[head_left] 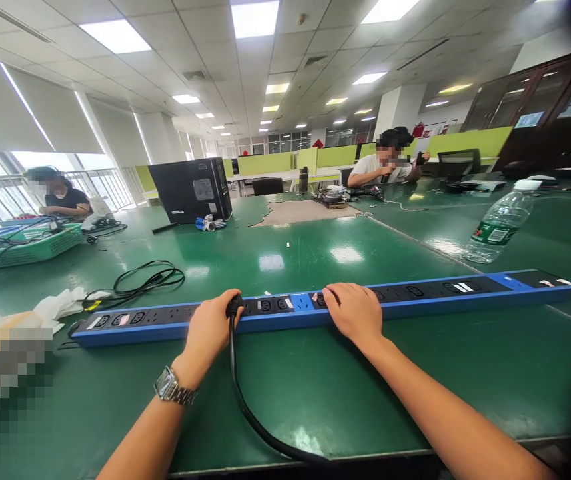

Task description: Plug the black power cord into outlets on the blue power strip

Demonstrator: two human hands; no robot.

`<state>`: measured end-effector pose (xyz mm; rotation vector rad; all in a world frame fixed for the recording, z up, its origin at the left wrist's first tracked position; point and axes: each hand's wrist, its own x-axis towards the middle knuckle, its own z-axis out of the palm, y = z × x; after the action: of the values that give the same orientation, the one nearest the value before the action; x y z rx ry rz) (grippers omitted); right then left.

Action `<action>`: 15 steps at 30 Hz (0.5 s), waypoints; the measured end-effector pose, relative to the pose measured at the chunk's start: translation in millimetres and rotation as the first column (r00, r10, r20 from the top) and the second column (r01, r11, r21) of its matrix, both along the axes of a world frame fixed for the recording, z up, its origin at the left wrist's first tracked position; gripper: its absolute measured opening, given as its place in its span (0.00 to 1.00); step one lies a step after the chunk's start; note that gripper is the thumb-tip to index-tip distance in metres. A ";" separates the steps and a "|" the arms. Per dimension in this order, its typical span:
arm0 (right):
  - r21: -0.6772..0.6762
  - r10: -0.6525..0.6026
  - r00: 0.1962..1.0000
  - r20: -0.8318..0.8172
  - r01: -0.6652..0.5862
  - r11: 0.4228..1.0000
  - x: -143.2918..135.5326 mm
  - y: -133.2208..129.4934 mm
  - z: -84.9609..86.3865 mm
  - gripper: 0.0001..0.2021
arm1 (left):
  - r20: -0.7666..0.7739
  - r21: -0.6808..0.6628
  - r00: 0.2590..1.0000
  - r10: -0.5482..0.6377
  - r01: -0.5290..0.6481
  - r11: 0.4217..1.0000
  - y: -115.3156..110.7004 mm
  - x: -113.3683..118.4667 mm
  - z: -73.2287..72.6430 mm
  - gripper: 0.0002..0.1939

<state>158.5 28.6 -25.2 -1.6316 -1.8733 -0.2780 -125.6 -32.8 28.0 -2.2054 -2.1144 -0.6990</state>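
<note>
The long blue-and-black power strip (275, 323) lies across the near part of the green table (405, 387), its left end a little nearer than its right. It looks stiff and fairly heavy for its length, with smooth edges that may slide on the glossy top. The long sides seem the best place to hold it, at two spots well apart.

On its left half, the black plug (234, 305) is against the socket face; whether its pins are fully in cannot be told. The plug looks firm and light, best taken by its thick body. Its cable (252, 415) looks thick and springy, bending down to the table's near edge.

The left hand (208, 327), wearing a watch (168, 385), has its fingers closed around the plug and its palm side against the strip. The right hand (356, 312) lies over the strip near the middle, fingers together and bent; whether it squeezes or only rests cannot be seen.

Beyond the strip's left end are a loose black cord (148, 285) and a crumpled plastic bag (62, 308). A water bottle (498, 230) stands beyond its right half. Farther off are a computer case (190, 192), a green basket (48, 247) at far left, and two people seated at the table.
</note>
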 end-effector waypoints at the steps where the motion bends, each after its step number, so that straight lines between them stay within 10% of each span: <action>1: -0.003 -0.002 1.000 -0.003 0.002 1.000 0.0 0.0 0.2 0.17 | 0.039 0.013 0.999 -0.005 0.004 1.000 -0.4 -1.8 -2.3 0.19; 7: -0.025 -0.013 1.000 -0.015 0.012 1.000 -0.6 0.4 1.4 0.17 | 0.313 0.083 0.949 -0.028 0.002 0.997 -3.9 -0.4 -12.9 0.19; 15: 0.011 0.004 1.000 -0.015 -0.004 1.000 -0.5 1.1 -1.5 0.18 | 0.079 -0.025 0.995 0.063 -0.061 0.998 3.7 25.3 -4.8 0.17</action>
<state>157.9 29.7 -26.7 -1.6179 -1.8609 -0.2734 -100.2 -29.0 23.2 -2.1476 -2.2282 -0.7761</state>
